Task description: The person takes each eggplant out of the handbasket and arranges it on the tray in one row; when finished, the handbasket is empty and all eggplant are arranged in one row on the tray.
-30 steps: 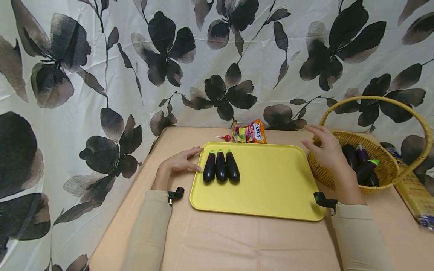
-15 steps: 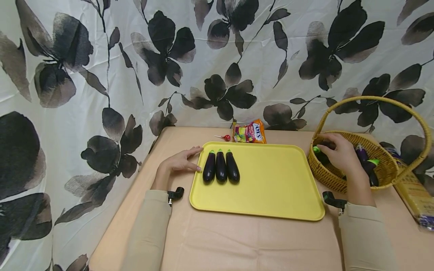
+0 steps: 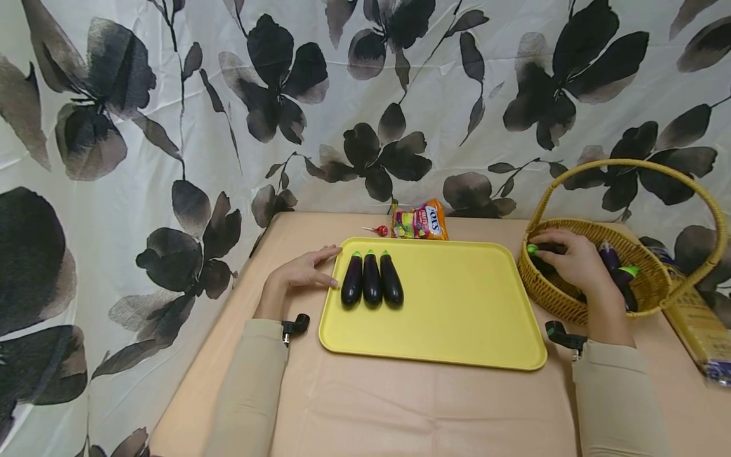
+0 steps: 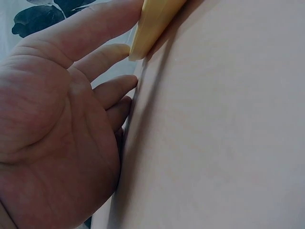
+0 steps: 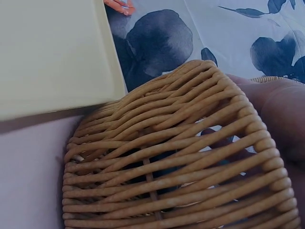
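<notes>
Three dark eggplants (image 3: 372,282) lie side by side at the left of a yellow tray (image 3: 457,311). My left hand (image 3: 299,270) rests at the tray's left rim, thumb and fingers extended; its palm (image 4: 52,109) shows in the left wrist view beside the tray edge (image 4: 155,26). Inside the wicker basket (image 3: 537,295) at the right, my right hand (image 3: 582,263) grips an eggplant (image 3: 542,265) whose green tip pokes out past the fingers. More eggplants (image 3: 622,285) lie behind that hand. In the right wrist view the woven wall (image 5: 181,157) hides most of the fingers.
A tall hoop handle (image 3: 628,163) arches over the basket. Behind the tray lie a colourful candy bag (image 3: 419,221) and a red lollipop (image 3: 381,231). A yellow package (image 3: 693,324) sits right of the basket. A floral curtain (image 3: 320,127) hangs behind the table.
My right hand has gone from above the basket's left rim down into it and taken hold of an eggplant, then stayed nearly still. The left hand has kept its place.
</notes>
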Motion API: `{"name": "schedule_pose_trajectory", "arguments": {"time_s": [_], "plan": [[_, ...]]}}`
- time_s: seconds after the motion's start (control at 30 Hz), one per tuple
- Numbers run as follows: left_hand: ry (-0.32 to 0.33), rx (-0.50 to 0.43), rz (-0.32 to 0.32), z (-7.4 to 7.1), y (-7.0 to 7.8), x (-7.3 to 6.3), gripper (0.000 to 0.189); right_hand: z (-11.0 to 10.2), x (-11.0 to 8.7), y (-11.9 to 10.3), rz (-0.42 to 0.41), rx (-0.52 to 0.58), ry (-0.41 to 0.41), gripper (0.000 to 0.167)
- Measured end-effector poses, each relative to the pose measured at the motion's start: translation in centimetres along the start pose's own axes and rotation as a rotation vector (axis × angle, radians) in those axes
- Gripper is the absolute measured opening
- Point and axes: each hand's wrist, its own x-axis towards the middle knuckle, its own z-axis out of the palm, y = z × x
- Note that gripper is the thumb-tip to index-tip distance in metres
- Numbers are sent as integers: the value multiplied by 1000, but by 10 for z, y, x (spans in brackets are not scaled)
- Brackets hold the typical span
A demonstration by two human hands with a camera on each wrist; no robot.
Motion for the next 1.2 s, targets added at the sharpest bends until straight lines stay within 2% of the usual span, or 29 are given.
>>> {"name": "schedule_pose_trajectory", "arguments": {"time_s": [0.47, 0.93, 1.07, 1.2], "plan": [[2, -3, 3, 0, -1, 0, 102, 7, 2, 0, -9, -48, -2, 25], [1, 16, 5, -1, -2, 0, 103, 7, 0, -3, 88, -47, -4, 33], [1, 19, 2, -1, -2, -1, 103, 8, -2, -5, 83, -8, 32, 35], [-2, 17, 4, -2, -2, -1, 103, 6, -4, -9, 84, 60, 121, 41]]}}
